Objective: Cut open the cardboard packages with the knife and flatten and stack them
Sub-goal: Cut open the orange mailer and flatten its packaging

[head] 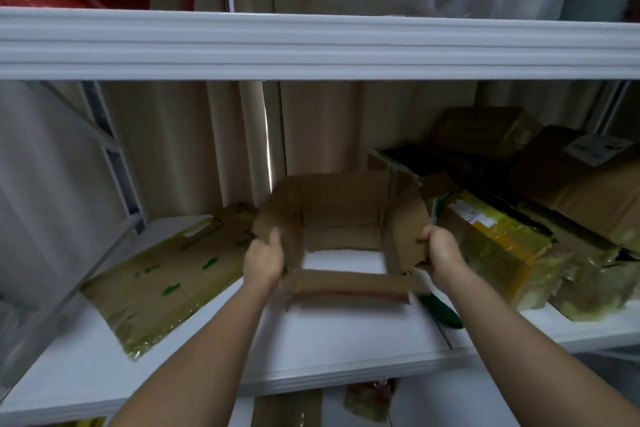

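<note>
Both hands are on the opened cardboard box (341,218), held up over the middle of the white shelf (346,340). The left hand (264,260) has its grip curled tight round the left wall, while the right hand (437,248) pinches the right flap, thumb on top. A flattened, tape-covered carton (162,281) lies to the left; taped packages (502,246) sit piled on the right.

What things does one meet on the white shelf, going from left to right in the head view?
Flattened cardboard with green marks → left hand → opened cardboard box → right hand → yellow-taped package → pile of brown packages.
</note>
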